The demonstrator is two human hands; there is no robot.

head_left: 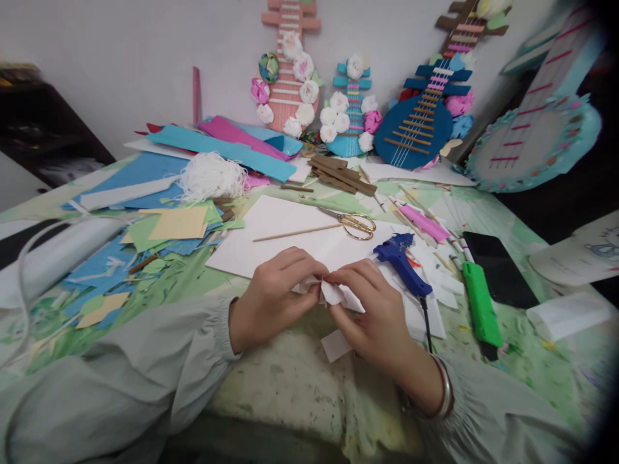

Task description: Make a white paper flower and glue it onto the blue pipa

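Note:
Both hands meet over the front edge of a large white sheet (271,222). Between them is a small curled piece of white paper (333,293). My left hand (278,296) pinches its left side between thumb and forefinger. On the other side, the fingers of my right hand (370,309) are closed round the same piece. Just below my right hand lies a small white paper rectangle (335,346). A blue glue gun (402,261) rests right of my right hand, its black cable running toward me. Beyond the hands are gold-handled scissors (356,225) and a thin wooden stick (296,233).
Decorated paper lutes (411,129) lean along the wall. Coloured sheets (222,151) and a heap of white string (214,176) lie back left, with paper squares (178,223) nearer. At right are a green cutter (482,306), a black phone (499,267) and a white cup (575,248).

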